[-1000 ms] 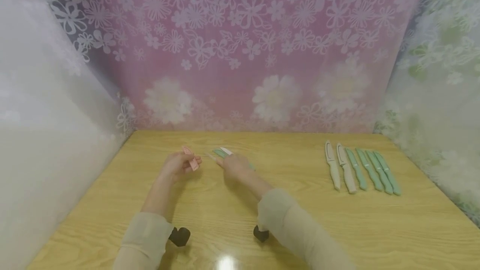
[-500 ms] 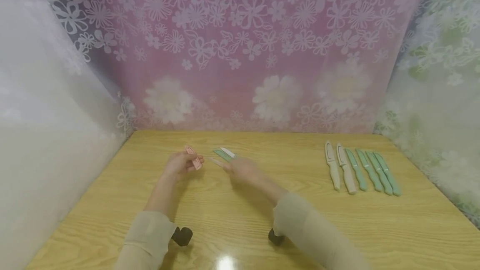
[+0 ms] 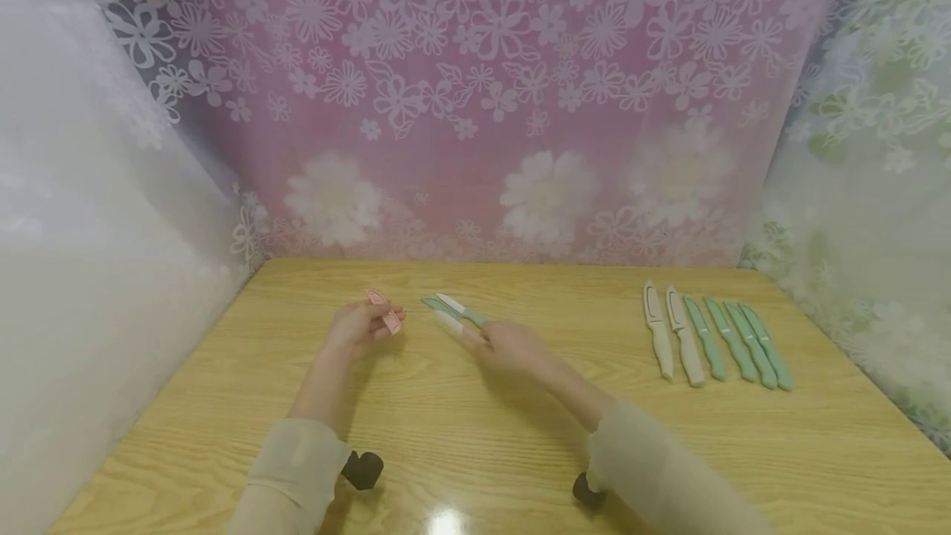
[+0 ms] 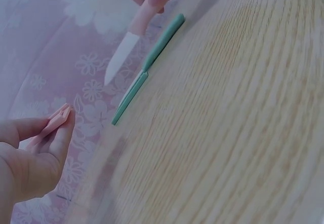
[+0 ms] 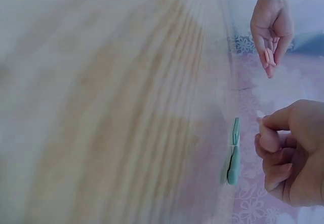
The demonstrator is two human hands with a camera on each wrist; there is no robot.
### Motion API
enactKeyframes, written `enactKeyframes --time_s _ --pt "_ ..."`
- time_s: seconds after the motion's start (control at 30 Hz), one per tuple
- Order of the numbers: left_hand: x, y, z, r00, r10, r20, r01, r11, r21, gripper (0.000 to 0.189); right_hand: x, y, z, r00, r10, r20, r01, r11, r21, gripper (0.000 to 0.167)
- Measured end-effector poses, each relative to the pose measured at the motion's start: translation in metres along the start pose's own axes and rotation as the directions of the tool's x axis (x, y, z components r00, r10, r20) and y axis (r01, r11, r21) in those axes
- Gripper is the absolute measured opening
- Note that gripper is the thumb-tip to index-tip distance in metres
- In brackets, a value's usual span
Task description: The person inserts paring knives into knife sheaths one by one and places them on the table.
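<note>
In the head view, my left hand (image 3: 358, 329) pinches a small pink knife sheath (image 3: 384, 311) between thumb and fingers, raised above the table. My right hand (image 3: 518, 348) grips a pink-handled knife (image 4: 144, 20) by its handle; its white blade (image 4: 121, 59) is bare and points toward the left hand. Sheath and blade are apart. Just behind that blade lies a green-handled knife (image 3: 474, 318) with a white blade, a green sheath (image 3: 430, 302) close alongside it. My right fingers hide much of the pink handle in the right wrist view.
To the right on the wooden table (image 3: 475, 436), a row of knives lies side by side: two cream sheathed knives (image 3: 659, 337) and several green sheathed ones (image 3: 731, 341). A pink flowered curtain (image 3: 475, 147) stands behind the table, with pale cloth at both sides.
My right hand has moved right and slightly nearer to me with the pink knife, widening its distance from the sheath. More of the green knife shows. The left hand has shifted slightly right.
</note>
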State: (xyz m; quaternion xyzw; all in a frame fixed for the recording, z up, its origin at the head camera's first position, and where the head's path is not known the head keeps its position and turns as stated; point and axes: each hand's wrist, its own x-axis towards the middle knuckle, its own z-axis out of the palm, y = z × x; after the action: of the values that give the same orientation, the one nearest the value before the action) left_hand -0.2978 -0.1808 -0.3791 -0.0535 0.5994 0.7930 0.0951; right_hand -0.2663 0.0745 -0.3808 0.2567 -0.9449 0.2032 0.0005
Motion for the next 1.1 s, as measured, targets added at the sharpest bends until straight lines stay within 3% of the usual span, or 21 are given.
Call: enactKeyframes --time_s 0.17,0.33,0.43,0.57,0.77,0.83,1.1 --pt "0.0 0.001 0.002 1.0 -0.017 -0.009 0.016 0.999 -0.037 0.049 -0.012 -0.002 -0.001 1.0 -0.014 -0.012 0.015 0.999 0.04 0.026" --pt "0.0 0.001 0.005 1.0 -0.01 0.01 0.011 0.999 -0.045 0.049 -0.024 -0.004 0.001 0.999 -0.003 0.033 -0.004 0.981 0.194 0.022" --pt "0.0 0.0 0.007 1.0 -0.003 0.021 0.004 0.999 -0.048 0.05 -0.029 -0.006 0.0 0.998 -0.004 0.07 -0.02 0.942 0.335 0.026" --pt "0.002 0.0 0.011 1.0 -0.001 0.029 0.002 0.999 -0.049 0.05 -0.033 -0.008 -0.001 0.992 -0.006 0.129 -0.06 0.867 0.495 0.031" --pt "0.0 0.0 0.017 0.999 0.02 0.03 -0.018 0.998 -0.064 0.047 -0.035 -0.011 -0.003 0.981 -0.028 0.193 -0.11 0.735 0.669 0.032" --pt "-0.001 0.001 0.02 0.999 0.031 0.032 -0.029 0.997 -0.066 0.047 -0.036 -0.013 -0.003 0.98 -0.038 0.195 -0.111 0.709 0.697 0.032" --pt "-0.004 0.0 0.027 0.997 0.057 0.061 -0.053 0.997 -0.061 0.044 -0.037 -0.017 -0.002 0.981 -0.046 0.188 -0.106 0.682 0.724 0.032"
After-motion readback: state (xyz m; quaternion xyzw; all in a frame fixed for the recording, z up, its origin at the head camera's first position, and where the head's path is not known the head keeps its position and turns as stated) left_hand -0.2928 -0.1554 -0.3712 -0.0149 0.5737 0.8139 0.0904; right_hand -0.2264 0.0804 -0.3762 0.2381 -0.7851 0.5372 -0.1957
